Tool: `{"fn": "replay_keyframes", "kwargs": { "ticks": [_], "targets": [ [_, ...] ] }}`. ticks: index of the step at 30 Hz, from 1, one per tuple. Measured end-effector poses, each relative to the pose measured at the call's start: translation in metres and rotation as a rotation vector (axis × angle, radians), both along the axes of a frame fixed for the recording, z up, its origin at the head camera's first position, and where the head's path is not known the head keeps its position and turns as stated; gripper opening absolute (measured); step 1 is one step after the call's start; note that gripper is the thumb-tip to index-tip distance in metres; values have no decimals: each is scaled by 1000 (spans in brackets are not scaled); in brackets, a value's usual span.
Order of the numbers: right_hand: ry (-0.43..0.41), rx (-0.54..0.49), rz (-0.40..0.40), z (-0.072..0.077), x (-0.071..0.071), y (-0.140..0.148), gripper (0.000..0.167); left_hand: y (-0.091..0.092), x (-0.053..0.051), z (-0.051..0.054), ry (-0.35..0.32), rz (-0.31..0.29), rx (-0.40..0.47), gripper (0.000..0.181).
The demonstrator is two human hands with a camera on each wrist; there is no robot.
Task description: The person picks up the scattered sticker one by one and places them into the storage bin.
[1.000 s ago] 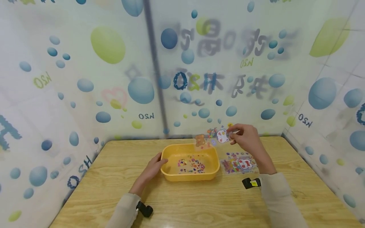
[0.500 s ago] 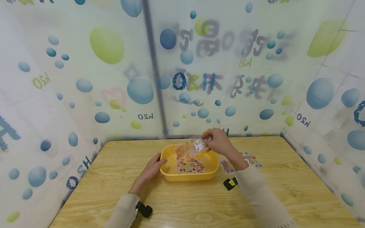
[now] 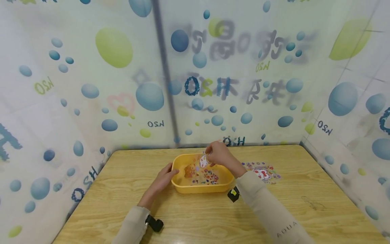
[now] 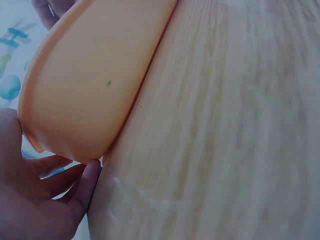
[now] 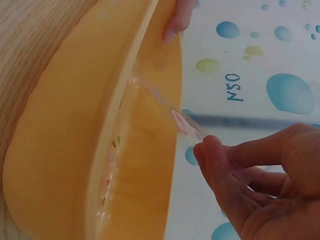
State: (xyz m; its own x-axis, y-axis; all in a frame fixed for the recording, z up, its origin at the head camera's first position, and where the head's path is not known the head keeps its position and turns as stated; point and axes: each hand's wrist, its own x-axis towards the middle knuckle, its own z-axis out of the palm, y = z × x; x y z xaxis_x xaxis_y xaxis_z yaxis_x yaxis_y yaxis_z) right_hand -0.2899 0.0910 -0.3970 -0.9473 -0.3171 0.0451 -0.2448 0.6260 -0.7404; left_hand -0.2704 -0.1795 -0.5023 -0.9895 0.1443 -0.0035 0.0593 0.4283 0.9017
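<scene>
A yellow plastic basin (image 3: pixel 202 189) stands on the table, with another sheet of small colourful stickers (image 3: pixel 211 177) lying inside. At its left end my left hand (image 3: pixel 162 180) grips the rim, thumb over the edge and fingers along the outer wall (image 4: pixel 75 100). My right hand (image 3: pixel 220 155) pinches a clear sticker sheet (image 3: pixel 203 162) by one edge, between thumb and fingertips. This sheet, printed with a white animal face and a brown bear, hangs tilted down into the basin. Close up in the right wrist view, its lower part (image 5: pixel 184 125) drops behind the near rim.
A further sticker sheet (image 3: pixel 262 174) with a white face and red bow lies on the table right of the basin, partly behind my right forearm. The wooden table (image 3: pixel 195 220) ends at a curtain (image 3: pixel 137 84) with blue and green dots.
My right hand has carried the sticker sheet leftwards and down, from above the basin's right rim into the basin. My left hand has stayed on the basin.
</scene>
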Motion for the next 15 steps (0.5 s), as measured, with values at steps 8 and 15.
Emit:
{"fn": "replay_keyframes", "kwargs": {
  "ticks": [8,15],
  "targets": [
    [-68,137,-13,-4,-11,1,14,0,0,0,-4,-1,-11,63],
    [-167,265,-55,-8,-20,3,30,1,0,1,0,12,-5,60]
  ]
}}
